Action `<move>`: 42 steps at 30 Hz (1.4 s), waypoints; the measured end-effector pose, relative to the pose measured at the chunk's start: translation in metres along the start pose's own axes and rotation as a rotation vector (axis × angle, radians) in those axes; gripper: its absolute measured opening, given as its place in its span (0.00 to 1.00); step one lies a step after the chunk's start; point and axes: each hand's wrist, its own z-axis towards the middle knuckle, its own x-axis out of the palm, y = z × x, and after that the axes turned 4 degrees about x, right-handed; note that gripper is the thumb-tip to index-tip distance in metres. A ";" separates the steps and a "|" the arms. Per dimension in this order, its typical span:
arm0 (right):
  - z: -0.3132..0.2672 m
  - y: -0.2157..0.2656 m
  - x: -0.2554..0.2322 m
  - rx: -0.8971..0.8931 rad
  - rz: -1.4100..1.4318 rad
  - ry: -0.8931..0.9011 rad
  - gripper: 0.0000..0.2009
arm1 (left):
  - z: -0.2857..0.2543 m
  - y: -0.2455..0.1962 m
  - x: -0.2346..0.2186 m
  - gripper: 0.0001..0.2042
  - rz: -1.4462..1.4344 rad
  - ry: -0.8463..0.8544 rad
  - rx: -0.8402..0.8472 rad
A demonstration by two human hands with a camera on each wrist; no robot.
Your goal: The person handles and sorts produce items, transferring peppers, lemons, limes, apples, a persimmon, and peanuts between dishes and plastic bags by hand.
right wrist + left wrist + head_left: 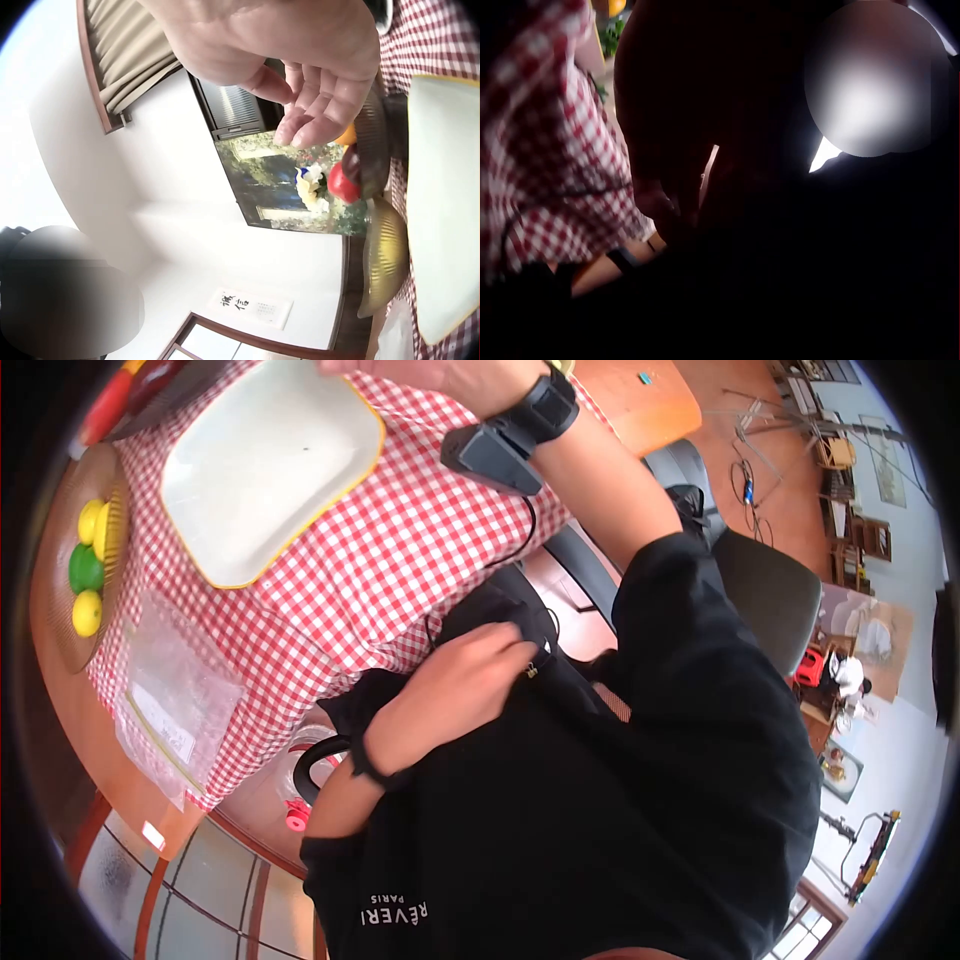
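My left hand [450, 680] is in front of the black shirt, its blurred fingers bent against dark fabric beside a small metal clip [532, 671]. The left wrist view is mostly dark, and I cannot tell whether those fingers grip anything. At the top edge of the head view, my right hand [420, 372] reaches over the corner of a white, yellow-rimmed dish [270, 470]. In the right wrist view its fingers [330, 112] hang loosely curled, with nothing in them. The dish lies on a red-and-white checked tablecloth [330, 590].
An amber ribbed bowl [60, 560] with lemons [87, 613] and a green lime [86, 568] stands beyond the dish. A clear plastic bag [170, 690] lies near the table's edge. A red round fruit [343, 184] sits in another bowl. A chair [765, 595] stands at the right.
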 end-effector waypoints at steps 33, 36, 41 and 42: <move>0.055 -0.019 0.003 -0.232 -0.303 -0.114 0.13 | 0.070 0.064 0.129 0.12 0.157 0.603 -0.022; 0.045 -0.015 0.009 -0.244 -0.348 -0.130 0.15 | 0.083 0.067 0.162 0.11 0.024 0.306 0.147; 0.048 -0.017 0.000 -0.223 -0.351 -0.112 0.15 | 0.091 0.067 0.174 0.10 0.022 0.269 0.071; 0.048 -0.018 -0.003 -0.216 -0.333 -0.112 0.14 | 0.086 0.053 0.146 0.09 0.104 0.329 0.048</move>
